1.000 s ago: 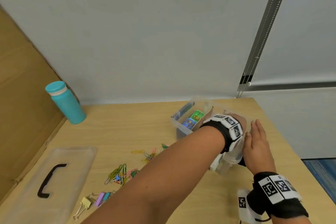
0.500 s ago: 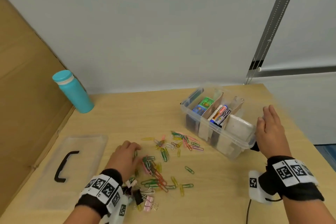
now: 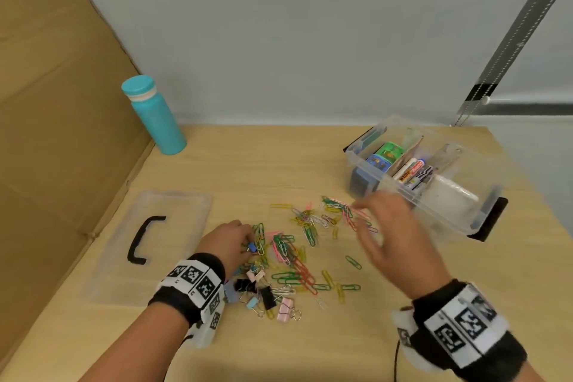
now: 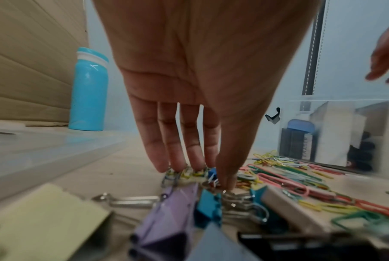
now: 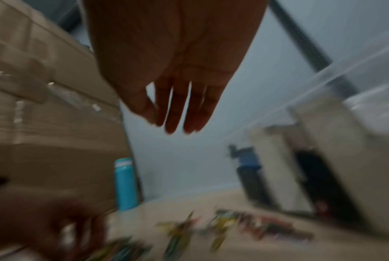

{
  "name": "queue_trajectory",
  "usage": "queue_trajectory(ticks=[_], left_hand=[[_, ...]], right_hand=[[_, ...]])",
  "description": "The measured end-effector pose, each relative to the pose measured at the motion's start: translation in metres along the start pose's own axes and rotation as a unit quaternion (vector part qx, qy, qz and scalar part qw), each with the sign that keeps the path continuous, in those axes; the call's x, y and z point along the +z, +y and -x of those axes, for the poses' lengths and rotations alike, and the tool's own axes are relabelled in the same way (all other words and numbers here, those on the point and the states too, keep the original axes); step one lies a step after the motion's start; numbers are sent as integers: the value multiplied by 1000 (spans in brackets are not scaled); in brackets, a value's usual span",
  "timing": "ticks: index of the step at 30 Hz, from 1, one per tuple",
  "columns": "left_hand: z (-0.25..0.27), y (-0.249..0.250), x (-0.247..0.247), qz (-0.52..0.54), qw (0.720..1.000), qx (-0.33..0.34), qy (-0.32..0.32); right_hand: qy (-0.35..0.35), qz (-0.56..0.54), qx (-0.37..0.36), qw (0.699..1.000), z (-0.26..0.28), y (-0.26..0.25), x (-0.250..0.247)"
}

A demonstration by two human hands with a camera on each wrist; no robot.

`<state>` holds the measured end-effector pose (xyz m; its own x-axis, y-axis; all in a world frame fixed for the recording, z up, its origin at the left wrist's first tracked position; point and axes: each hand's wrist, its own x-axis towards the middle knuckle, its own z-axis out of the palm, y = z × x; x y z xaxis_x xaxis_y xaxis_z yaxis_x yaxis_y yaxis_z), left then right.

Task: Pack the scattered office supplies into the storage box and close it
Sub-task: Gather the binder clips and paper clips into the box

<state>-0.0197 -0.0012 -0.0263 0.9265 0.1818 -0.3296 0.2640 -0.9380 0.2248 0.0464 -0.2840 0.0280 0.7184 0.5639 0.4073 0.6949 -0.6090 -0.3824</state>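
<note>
The left hand (image 3: 228, 239) is nearer the work: its straight fingertips (image 4: 177, 166) press down on paper clips (image 3: 297, 245) lying directly beneath them, grasping nothing yet. The right hand (image 3: 387, 236) hovers relaxed and empty, clips below it, the open storage box (image 3: 483, 205) just beyond its fingers.
</note>
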Motion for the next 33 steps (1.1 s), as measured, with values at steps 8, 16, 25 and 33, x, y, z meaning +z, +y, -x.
queue_trajectory(ticks=[8, 16, 25, 33], left_hand=[[3, 2, 3, -31, 998, 47, 17], [1, -13, 4, -12, 998, 43, 48], [2, -32, -3, 150, 986, 10, 74], [2, -40, -7, 367, 926, 20, 79]], right_hand=[[-402, 14, -48, 915, 20, -56, 78], [-368, 3, -10, 930, 20, -60, 96], [-254, -344, 235, 873, 14, -23, 79], [-111, -700, 434, 556, 4, -17, 72]])
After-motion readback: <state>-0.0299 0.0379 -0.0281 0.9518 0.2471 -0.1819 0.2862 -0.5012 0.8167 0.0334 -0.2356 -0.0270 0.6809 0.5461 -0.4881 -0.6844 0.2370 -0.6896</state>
